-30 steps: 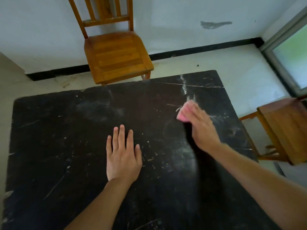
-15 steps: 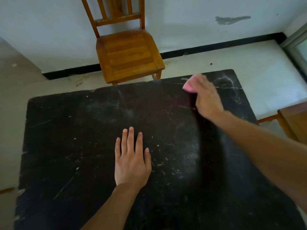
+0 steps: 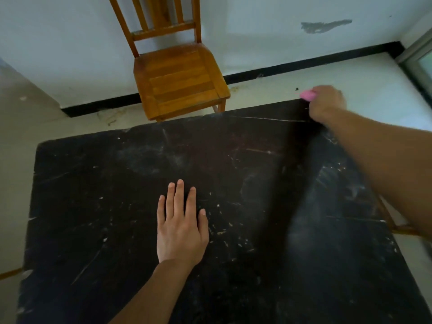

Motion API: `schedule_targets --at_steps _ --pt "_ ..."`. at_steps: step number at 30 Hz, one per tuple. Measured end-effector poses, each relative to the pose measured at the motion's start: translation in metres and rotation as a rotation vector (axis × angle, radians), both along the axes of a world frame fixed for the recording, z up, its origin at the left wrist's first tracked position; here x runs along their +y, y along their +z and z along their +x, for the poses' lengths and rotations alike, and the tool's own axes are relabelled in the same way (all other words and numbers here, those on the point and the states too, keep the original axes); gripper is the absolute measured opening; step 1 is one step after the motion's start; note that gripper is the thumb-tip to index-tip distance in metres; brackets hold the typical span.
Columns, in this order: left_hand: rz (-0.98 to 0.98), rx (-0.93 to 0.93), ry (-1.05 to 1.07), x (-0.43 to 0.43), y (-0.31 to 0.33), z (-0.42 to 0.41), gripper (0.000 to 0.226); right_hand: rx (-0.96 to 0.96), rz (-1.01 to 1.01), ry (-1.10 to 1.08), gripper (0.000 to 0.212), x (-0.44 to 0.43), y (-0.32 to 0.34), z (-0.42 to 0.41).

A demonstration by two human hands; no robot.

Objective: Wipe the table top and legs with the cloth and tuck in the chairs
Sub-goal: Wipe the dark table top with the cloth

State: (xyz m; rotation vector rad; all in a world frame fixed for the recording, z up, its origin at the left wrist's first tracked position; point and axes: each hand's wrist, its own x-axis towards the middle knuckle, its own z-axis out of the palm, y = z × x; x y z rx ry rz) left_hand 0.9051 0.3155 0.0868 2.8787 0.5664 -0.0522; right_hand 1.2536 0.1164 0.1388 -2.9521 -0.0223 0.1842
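A black, scratched and dusty table top (image 3: pixel 98 206) fills most of the view. My left hand (image 3: pixel 181 225) lies flat on it near the middle, fingers apart and empty. My right hand (image 3: pixel 326 102) is stretched out to the far right corner of the table, closed around a small pink cloth (image 3: pixel 308 95) that pokes out at the table's far edge. A wooden chair (image 3: pixel 177 78) stands beyond the far edge, pulled back from the table with its back toward the wall.
Part of a second wooden chair (image 3: pixel 397 228) shows beside the table's right edge, mostly hidden by my right arm. A white wall with a black skirting (image 3: pixel 304 66) runs behind. A window or door frame (image 3: pixel 418 57) sits at the far right.
My right hand has swept the pink cloth away from me, from mid-table out to the far right corner. My left hand has stayed flat on the table.
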Motion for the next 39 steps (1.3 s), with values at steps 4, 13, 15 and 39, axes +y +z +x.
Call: schedule_targets --at_steps 4,13,15,39 --pt "-0.011 0.009 0.015 0.0 0.003 0.0 0.058 -0.118 0.252 0.112 0.048 0.006 0.015 -0.059" --pt "-0.05 -0.006 0.029 -0.003 0.008 0.001 0.052 -0.073 0.34 0.65 0.052 -0.057 -0.039 -0.302" --pt "-0.047 -0.012 0.024 -0.003 0.008 0.001 0.053 -0.15 0.312 0.451 0.048 -0.106 -0.042 -0.298" --pt "-0.062 -0.011 0.19 -0.108 0.009 0.037 0.055 -0.287 0.424 0.186 0.028 -0.152 -0.009 -0.172"
